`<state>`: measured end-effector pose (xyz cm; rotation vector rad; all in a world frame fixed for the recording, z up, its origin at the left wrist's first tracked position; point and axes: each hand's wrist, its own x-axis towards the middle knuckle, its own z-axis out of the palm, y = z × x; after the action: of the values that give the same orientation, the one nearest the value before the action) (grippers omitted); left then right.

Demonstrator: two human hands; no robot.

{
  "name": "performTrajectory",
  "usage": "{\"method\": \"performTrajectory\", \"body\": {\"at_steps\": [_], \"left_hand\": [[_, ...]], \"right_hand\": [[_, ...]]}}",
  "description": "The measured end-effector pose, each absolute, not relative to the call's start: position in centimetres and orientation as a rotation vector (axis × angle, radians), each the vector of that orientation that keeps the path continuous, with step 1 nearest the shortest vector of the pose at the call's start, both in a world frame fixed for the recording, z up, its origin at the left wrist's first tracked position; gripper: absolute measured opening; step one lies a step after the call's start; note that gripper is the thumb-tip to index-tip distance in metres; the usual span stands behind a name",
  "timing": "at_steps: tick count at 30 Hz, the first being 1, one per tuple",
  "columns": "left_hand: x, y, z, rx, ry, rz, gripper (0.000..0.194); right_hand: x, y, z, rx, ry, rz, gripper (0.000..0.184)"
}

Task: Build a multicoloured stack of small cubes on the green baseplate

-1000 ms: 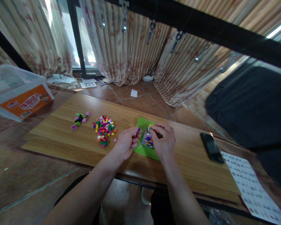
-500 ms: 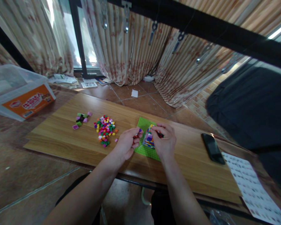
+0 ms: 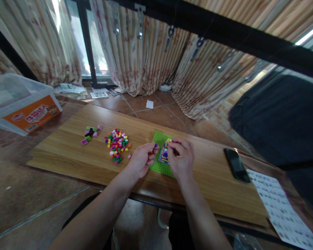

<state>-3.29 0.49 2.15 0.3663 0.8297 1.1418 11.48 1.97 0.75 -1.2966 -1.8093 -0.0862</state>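
Note:
My left hand (image 3: 141, 159) is closed around a few small building bricks, and a purple brick (image 3: 155, 146) shows at its fingertips. A green studded baseplate (image 3: 160, 138) lies on the wooden board, with a multicoloured brick structure (image 3: 163, 156) built up on it. My right hand (image 3: 182, 158) is over the right side of this structure, thumb and fingers pinched together at its top. Whatever sits between those fingertips is too small and covered to make out. The right hand hides part of the structure and of the baseplate.
Left of my hands lies a pile of small coloured bricks (image 3: 117, 143), with a smaller group of bricks (image 3: 90, 132) beyond it. A phone (image 3: 237, 165) and a printed sheet (image 3: 281, 208) are at the right. A clear plastic bin (image 3: 23, 104) stands at the far left.
My right hand has shifted slightly left over the brick structure. The left hand stays nearly in place, still closed on its bricks.

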Motion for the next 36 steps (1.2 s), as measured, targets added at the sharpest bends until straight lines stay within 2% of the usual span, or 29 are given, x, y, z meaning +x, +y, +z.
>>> {"method": "performTrajectory", "body": {"at_steps": [13, 22, 36], "left_hand": [[-3.2, 0.4, 2.2, 0.387, 0.809, 1.133, 0.013], [-3.2, 0.0, 2.3, 0.444, 0.642, 1.074, 0.028], [-3.0, 0.0, 2.0, 0.513, 0.65, 1.018, 0.02]], "right_hand": [[11.2, 1.1, 1.0, -1.173, -1.734, -0.158, 0.014], [9.6, -0.5, 2.0, -1.125, -1.801, 0.14, 0.012], [10.8, 0.2, 1.6, -1.201, -1.466, 0.395, 0.01]]}}
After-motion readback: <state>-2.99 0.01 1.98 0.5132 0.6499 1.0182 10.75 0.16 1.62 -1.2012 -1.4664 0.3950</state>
